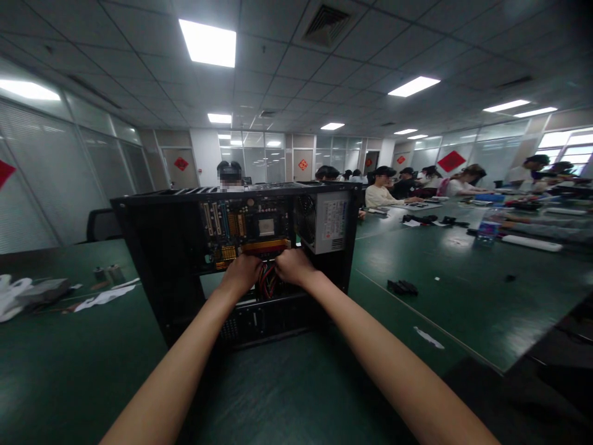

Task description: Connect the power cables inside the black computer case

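Black sheet-metal case (157,247) stands upright on the green table (287,383), open side toward the wearer, board (245,232) and power supply (324,222) exposed. Both hands reach inside, below the board's lower edge. The left hand (243,272) is curled closed, apparently around a connector or wire; the grasped item is hidden. The right hand (293,266) is likewise closed, just beside it, over the red cable bundle (267,283).

Risks, as judged:
- Pulling on wires rather than the plug body can tear conductors from the housing.
- A skewed pull can bend header pins on the board.
- A sudden release can drive knuckles against the case's metal edges.
- The upright case can tip toward the wearer under a strong pull.
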Tool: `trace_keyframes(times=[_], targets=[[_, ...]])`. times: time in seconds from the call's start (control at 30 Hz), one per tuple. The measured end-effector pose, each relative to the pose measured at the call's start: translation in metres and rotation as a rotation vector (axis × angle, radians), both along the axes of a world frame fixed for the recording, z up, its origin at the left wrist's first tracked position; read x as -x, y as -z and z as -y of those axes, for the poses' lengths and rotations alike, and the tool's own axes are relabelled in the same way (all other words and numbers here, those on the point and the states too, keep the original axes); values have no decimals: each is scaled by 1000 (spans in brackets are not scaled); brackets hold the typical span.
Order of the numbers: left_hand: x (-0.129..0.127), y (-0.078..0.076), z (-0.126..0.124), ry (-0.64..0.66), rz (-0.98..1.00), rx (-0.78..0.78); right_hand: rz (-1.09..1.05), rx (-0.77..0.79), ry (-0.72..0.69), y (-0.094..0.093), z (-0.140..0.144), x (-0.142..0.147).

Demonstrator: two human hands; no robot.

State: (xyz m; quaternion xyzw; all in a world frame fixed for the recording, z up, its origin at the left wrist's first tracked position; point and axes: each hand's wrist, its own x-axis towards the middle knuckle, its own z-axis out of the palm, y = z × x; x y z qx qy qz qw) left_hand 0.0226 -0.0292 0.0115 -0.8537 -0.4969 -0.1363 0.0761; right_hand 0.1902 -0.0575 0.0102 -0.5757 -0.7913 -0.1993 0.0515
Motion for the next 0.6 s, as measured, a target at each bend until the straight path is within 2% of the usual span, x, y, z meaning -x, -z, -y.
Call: trace_keyframes(times=[0.27,0.43,0.53,0.6], targets=[[-1,3,-3,1,-19,-28,-98,0,27,4,1,-4],[-1,4,-6,33,72,0,-85,22,64,1,1,-1],[2,4,-8,67,142,43,-115,14,71,-11,16,3],[6,4,-7,88,158,52,-152,-2,50,-25,42,11]])
